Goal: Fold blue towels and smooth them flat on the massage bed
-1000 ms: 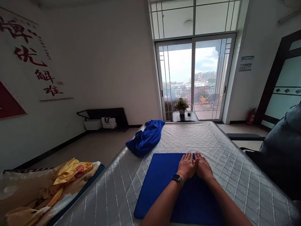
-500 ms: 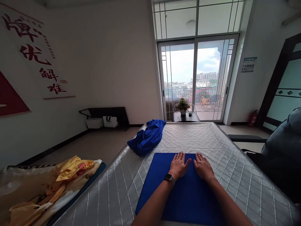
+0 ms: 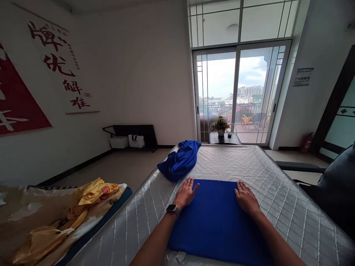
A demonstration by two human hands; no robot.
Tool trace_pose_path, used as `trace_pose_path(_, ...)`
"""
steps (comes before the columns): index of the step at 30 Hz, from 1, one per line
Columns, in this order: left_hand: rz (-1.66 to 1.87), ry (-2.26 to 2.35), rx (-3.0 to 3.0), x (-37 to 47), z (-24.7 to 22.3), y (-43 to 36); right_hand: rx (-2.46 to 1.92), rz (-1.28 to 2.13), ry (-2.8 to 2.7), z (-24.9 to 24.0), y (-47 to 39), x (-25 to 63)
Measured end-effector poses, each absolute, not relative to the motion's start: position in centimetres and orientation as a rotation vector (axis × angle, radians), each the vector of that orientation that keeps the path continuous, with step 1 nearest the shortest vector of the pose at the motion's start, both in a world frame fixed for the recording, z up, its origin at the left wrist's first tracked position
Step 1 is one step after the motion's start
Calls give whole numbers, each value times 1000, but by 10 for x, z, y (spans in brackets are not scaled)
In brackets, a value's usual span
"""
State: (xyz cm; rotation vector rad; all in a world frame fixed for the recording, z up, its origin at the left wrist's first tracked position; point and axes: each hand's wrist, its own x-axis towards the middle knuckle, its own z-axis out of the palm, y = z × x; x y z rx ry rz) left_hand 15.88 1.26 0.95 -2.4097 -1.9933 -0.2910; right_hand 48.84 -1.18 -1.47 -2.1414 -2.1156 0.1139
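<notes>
Quilted silver mattress (image 3: 235,162) fills the near ground; all positions below are taken from the folded blue cloth (image 3: 219,218) lying flat on it, straight in front of me.

Both forearms run in from the bottom edge, elbows cut off by the frame. Left hand (image 3: 185,193) lies palm down on the cloth's far-left corner, fingers spread and pointing away, thumb angled inward; part of the hand overhangs onto the mattress. Smartwatch (image 3: 172,209) on that wrist. Right hand (image 3: 245,197) lies palm down near the cloth's far-right corner, fingers together and flat. Neither hand pinches or grips anything; both press open on the fabric, well apart from each other. Cloth's near edge is partly hidden under my arms; a small pale tag (image 3: 180,256) peeks out at its near-left corner, too small to read.

Left of the cloth, off the mattress: a yellow and tan heap of fabric (image 3: 58,218), cut off by the frame, contents unclear.

Just beyond the cloth's far-left corner: a crumpled blue garment (image 3: 180,160), apart from my left hand.

Right of the cloth: dark grey bulk (image 3: 338,184), mostly out of frame, cannot identify.

Far beyond: small dark table with potted plant (image 3: 221,125), then glass sliding doors (image 3: 238,92).
</notes>
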Motion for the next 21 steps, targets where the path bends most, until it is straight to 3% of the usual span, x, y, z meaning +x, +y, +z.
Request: trace_pose_path(21, -448, -2009, -2409, 160, -3, 14, -2128, -19, -2198, -24, -9, 495)
